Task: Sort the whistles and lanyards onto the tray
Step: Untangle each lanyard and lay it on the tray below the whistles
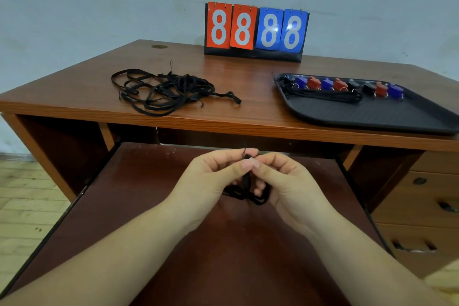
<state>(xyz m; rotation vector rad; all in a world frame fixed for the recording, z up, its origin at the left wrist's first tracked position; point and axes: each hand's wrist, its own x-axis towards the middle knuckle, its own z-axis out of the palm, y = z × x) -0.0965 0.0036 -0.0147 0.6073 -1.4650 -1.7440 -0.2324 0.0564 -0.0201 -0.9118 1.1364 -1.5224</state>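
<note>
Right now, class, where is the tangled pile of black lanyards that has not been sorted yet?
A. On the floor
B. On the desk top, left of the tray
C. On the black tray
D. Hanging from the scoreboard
B: the tangled lanyard pile lies on the bare desk top, well left of the black tray, which holds the whistles in a row.

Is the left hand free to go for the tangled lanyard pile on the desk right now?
Probably not yet: the left hand and right hand both pinch a black lanyard. The path to the lanyard pile looks unobstructed.
</note>
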